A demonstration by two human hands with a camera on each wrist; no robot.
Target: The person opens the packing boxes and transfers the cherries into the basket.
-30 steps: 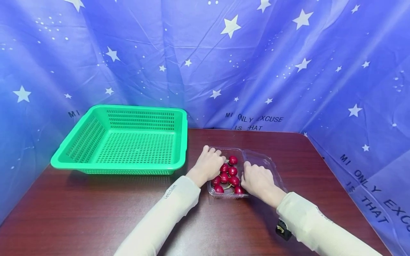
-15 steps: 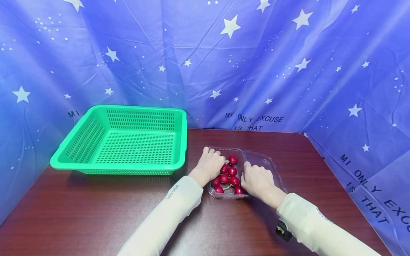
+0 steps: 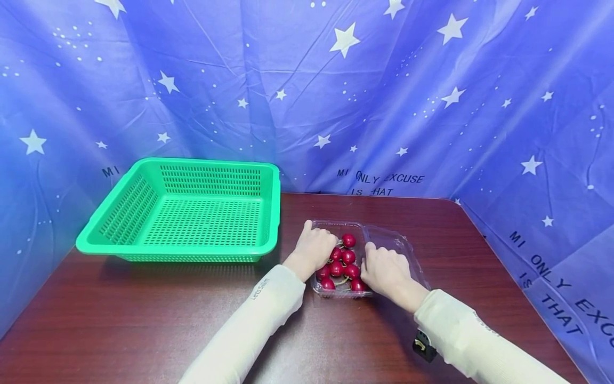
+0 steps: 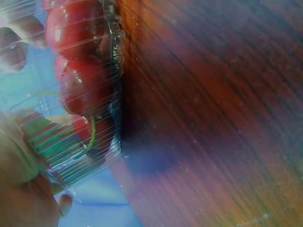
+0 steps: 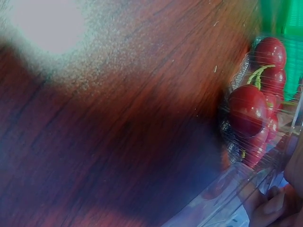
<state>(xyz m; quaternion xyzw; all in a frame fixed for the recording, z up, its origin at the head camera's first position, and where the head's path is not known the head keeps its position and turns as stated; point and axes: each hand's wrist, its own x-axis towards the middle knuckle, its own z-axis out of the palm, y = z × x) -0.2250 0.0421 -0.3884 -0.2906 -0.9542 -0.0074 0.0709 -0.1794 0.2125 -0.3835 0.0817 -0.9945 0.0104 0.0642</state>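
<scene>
A clear plastic clamshell box (image 3: 341, 293) of red cherries (image 3: 348, 257) sits on the table, its lid (image 3: 408, 256) folded out to the right. My left hand (image 3: 313, 253) lies over the box's left side, knuckles bent in beside the cherries; its fingertips are hidden from above. A fingertip (image 4: 65, 204) shows past the box wall in the left wrist view, but what the fingers hold there is unclear. At the side where box and lid join, my right hand (image 3: 386, 271) grips the box, thumb upward. Curled fingers (image 5: 271, 203) show against the plastic in the right wrist view.
A green perforated plastic basket (image 3: 177, 249) stands on the left of the brown wooden table (image 3: 158, 320), with nothing seen in it. A blue curtain (image 3: 307, 106) with white stars hangs round the back and sides. A black watch-like device (image 3: 424, 345) is at the right wrist.
The left fingers have curled further into the box, and the left forearm has shifted slightly right. A cherry stem near that hand has moved a little. My right hand stays still.
</scene>
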